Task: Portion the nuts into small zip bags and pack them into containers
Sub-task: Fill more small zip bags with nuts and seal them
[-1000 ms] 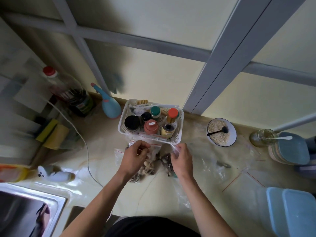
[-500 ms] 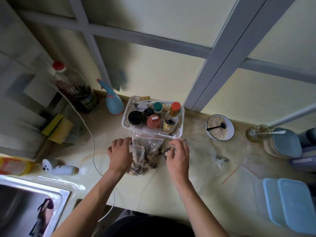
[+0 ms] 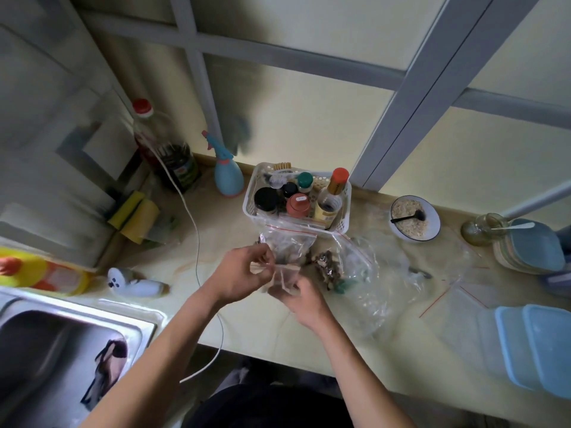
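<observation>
Pale counter [image 3: 262, 329] under everything, steel sink [image 3: 61, 341] at its left end. White basket [image 3: 343, 223] of jars at the back, blue containers [image 3: 537, 344] stacked far right. Big zip bag [image 3: 289, 242] of nuts standing just before the basket, loose nuts [image 3: 327, 267] beside it on clear plastic. Left hand [image 3: 241, 276] pinching the top of a small bag [image 3: 285, 278]; right hand [image 3: 304, 299] curled around its bottom, both above the counter.

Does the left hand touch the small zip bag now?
Touching. The head view shows the left hand pinching the top edge of the small zip bag between thumb and fingers.
</observation>
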The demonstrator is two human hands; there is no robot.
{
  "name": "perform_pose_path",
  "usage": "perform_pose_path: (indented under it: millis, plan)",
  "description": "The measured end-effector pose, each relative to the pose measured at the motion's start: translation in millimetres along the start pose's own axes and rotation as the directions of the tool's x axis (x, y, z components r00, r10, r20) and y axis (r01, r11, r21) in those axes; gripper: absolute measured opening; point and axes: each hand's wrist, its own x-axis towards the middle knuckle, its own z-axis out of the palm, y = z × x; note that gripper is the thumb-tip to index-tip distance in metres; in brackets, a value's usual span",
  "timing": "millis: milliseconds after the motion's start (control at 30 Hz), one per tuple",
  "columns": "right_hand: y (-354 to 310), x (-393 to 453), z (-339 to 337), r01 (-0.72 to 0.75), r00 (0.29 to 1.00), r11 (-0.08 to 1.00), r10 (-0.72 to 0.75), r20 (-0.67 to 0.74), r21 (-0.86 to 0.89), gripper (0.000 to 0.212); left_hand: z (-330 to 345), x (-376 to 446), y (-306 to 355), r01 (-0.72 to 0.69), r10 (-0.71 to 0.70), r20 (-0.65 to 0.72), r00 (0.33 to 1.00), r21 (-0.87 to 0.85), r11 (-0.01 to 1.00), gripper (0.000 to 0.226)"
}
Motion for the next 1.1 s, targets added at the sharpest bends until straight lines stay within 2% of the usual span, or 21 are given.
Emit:
perform_pose_path:
  millis: [67, 133, 200, 267, 367, 500, 633, 733, 800, 933, 1000, 1100]
  plan:
    - [-6.9, -2.9, -5.8, 0.036, 0.999, 0.992, -0.031, -0.04, 0.123, 0.011, -1.6, -2.2, 1.1, 0.005, -0.031, -0.102, 0.994, -0.242, 0.97, 0.012]
    - [-12.7, -7.0, -12.9, 0.081, 0.991, 0.992, -0.07, -0.11, 0.101, 0.012, 0.7, -4.0, 4.5, 0.062, -0.166, -0.17, 0.971, -0.495, 0.867, 0.024]
    - [-16.6, -13.5, -16.8, 0.086, 0.98, 0.991, -0.065, -0.191, 0.105, 0.021, 8.1, -6.0, 11.2, 0.189, -0.332, -0.128, 0.935, -0.61, 0.77, 0.035]
    - [-18.4, -17.9, -16.5, 0.063, 0.952, 0.99, -0.022, -0.304, 0.125, 0.029, 21.2, -9.0, 17.4, 0.311, -0.428, -0.008, 0.904, -0.673, 0.671, 0.04]
    - [-20.4, -22.7, -11.6, 0.01, 0.897, 0.99, 0.054, -0.439, 0.142, 0.039, 43.4, -12.0, 22.4, 0.378, -0.452, 0.075, 0.889, -0.677, 0.631, 0.052]
    - [-25.0, -28.7, -9.9, -0.052, 0.868, 0.985, 0.126, -0.48, 0.164, 0.036, 70.2, -7.3, 21.2, 0.299, -0.469, -0.04, 0.882, -0.721, 0.625, 0.059]
    - [-32.5, -34.2, -8.8, -0.077, 0.804, 0.969, 0.2, -0.56, 0.234, 0.037, 86.6, -4.4, 31.8, 0.245, -0.496, -0.097, 0.863, -0.777, 0.579, 0.051]
    - [-36.4, -35.5, -6.1, -0.046, 0.737, 0.965, 0.208, -0.643, 0.259, 0.047, 94.0, -2.7, 38.0, 0.217, -0.495, -0.126, 0.86, -0.787, 0.577, 0.048]
    - [-38.8, -35.3, -6.2, -0.037, 0.692, 0.96, 0.226, -0.686, 0.279, 0.053, 94.6, -0.5, 38.4, 0.231, -0.477, -0.097, 0.874, -0.779, 0.583, 0.058]
    - [-37.5, -33.4, -10.4, -0.052, 0.673, 0.954, 0.253, -0.695, 0.297, 0.067, 94.8, 6.6, 34.1, 0.304, -0.44, -0.021, 0.898, -0.694, 0.653, 0.062]
    - [-36.5, -32.1, -9.7, -0.079, 0.663, 0.964, 0.24, -0.709, 0.253, 0.066, 97.0, 9.1, 36.0, 0.314, -0.473, -0.071, 0.878, -0.661, 0.681, 0.064]
    - [-37.9, -29.9, -8.6, -0.116, 0.645, 0.987, 0.163, -0.747, 0.115, 0.064, 100.6, 11.4, 40.0, 0.363, -0.571, -0.169, 0.803, -0.621, 0.695, 0.06]
